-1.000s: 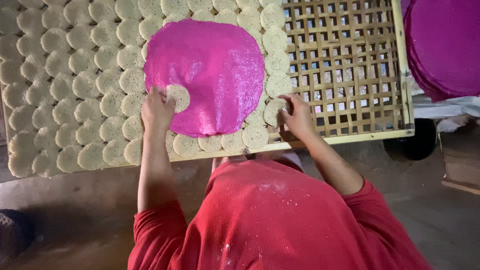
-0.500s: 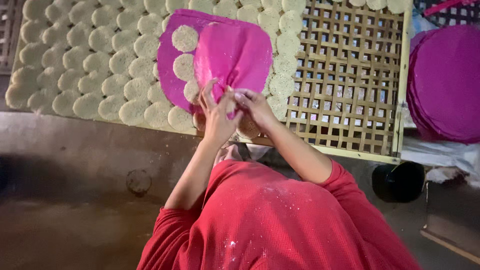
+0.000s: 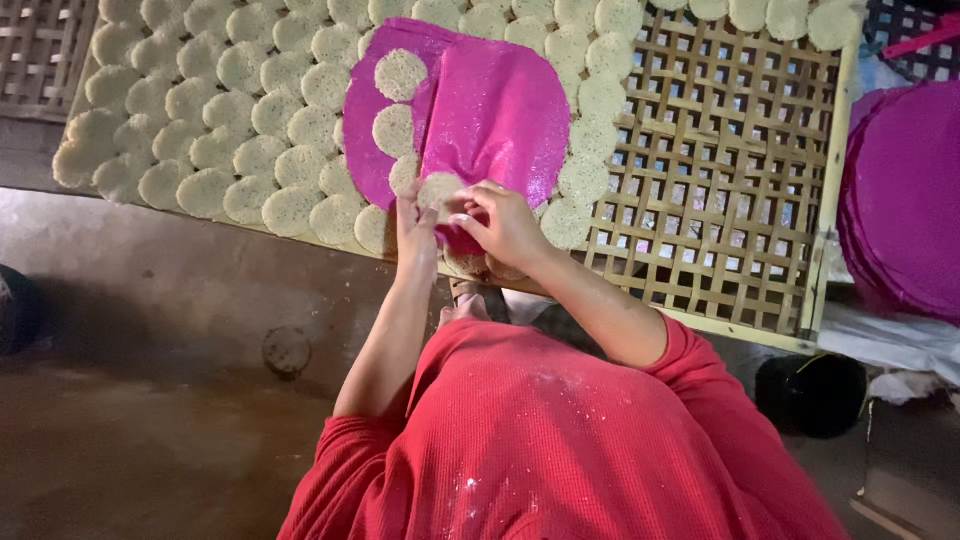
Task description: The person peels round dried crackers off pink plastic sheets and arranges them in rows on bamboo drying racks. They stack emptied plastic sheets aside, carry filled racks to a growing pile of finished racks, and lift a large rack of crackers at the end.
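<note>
A wide bamboo lattice tray (image 3: 720,170) fills the top of the view, and everything else sits around it. Its left half is covered with rows of pale round discs (image 3: 250,110), laid edge to edge; its right half is bare lattice. Off the tray's right edge lies a stack of magenta sheets (image 3: 905,200). Below the tray's near edge is the person in a red top (image 3: 560,440), dusted with white specks, leaning over a dusty floor (image 3: 150,400).

On the tray, near its middle, lies a round magenta sheet (image 3: 490,110), its near side lifted and folded over, with a few discs showing on its left part. At the tray's near edge, the right hand (image 3: 505,225) is pinched shut on the sheet's lower edge. Just left of it, the left hand (image 3: 418,225) has its fingers closed on a single disc (image 3: 438,190), touching the sheet.
</note>
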Available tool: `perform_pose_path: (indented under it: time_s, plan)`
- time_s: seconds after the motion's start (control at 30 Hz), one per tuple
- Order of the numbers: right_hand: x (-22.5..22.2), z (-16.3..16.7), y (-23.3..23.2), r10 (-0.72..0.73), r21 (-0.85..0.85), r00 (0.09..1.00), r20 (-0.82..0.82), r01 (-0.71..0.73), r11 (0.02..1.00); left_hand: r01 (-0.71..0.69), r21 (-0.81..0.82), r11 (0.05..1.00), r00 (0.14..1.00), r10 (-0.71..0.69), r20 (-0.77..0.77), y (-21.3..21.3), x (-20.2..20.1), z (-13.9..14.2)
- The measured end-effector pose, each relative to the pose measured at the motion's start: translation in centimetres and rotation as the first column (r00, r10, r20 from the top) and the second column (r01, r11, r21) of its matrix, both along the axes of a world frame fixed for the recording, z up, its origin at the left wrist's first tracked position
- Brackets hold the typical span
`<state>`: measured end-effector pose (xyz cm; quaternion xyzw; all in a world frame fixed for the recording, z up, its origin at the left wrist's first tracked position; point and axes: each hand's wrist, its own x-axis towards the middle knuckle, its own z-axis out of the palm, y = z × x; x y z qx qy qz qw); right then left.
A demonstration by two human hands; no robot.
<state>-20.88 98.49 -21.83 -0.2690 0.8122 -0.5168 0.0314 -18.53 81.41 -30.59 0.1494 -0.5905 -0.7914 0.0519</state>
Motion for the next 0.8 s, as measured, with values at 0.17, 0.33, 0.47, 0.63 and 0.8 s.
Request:
perform_pose_path:
  time_s: [0.17, 0.33, 0.47, 0.63, 0.8]
  plan:
    - [-1.5, -1.2, 0.5, -0.143, 0.062, 0.990, -0.017, 0.144, 0.988, 0.269, -0.118, 0.956, 0.955, -0.280, -0.095, 1.1, 0.0, 3.8]
    - [-2.9, -4.6, 4.5, -0.344, 0.088, 0.825, 0.448, 0.342, 0.936, 0.270, -0.118, 0.956, 0.962, -0.273, -0.014, 2.6, -0.7, 8.8]
    - [-3.0, -6.2, 11.1, -0.326, -0.232, 0.799, 0.506, 0.489, 0.841, 0.204, -0.350, 0.914, 0.932, -0.072, 0.354, 0.4, -2.0, 11.6]
    - [3.0, -8.2, 17.7, -0.293, 0.044, 0.434, 0.852, 0.498, 0.866, -0.247, 0.230, 0.941, 0.966, 0.219, 0.140, -5.3, -5.0, 12.9]
    - [6.8, -11.2, 15.1, -0.162, -0.055, 0.715, 0.680, 0.270, 0.961, 0.035, 0.241, 0.970, 0.972, 0.023, -0.235, -6.6, -5.3, 13.0]
